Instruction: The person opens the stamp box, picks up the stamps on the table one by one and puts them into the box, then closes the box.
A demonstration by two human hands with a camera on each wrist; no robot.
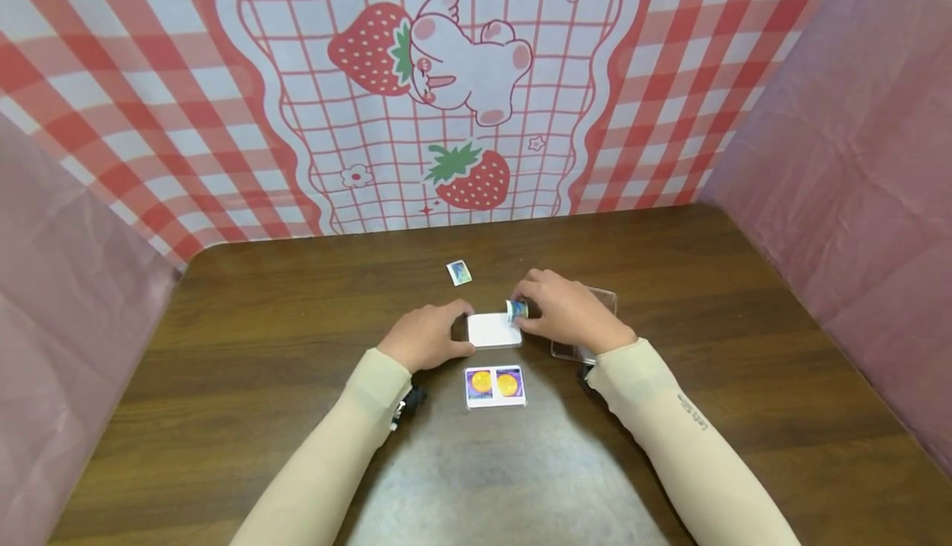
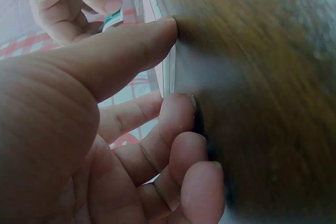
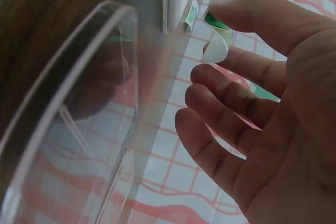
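Observation:
My right hand (image 1: 561,310) pinches a small stamp (image 3: 219,45) between thumb and index finger, above the right end of a thin white rectangular slab (image 1: 492,331). The stamp is curled, with a toothed edge, a white back and a blue-green picture. At the slab's left end, my left hand (image 1: 426,335) grips it with the thumb at the near corner and a finger at the far corner. Nearer to me lies a similar flat piece (image 1: 494,387) bearing two purple pictures with yellow-orange rounds. Another blue-green stamp (image 1: 459,273) lies beyond the slab.
A clear plastic box (image 1: 606,300) stands on the table beneath my right hand and wrist, which partly hide it. The brown wooden table (image 1: 297,298) ends at a red-and-white checked cloth (image 1: 245,116). Pink cloth (image 1: 825,174) hangs at both sides.

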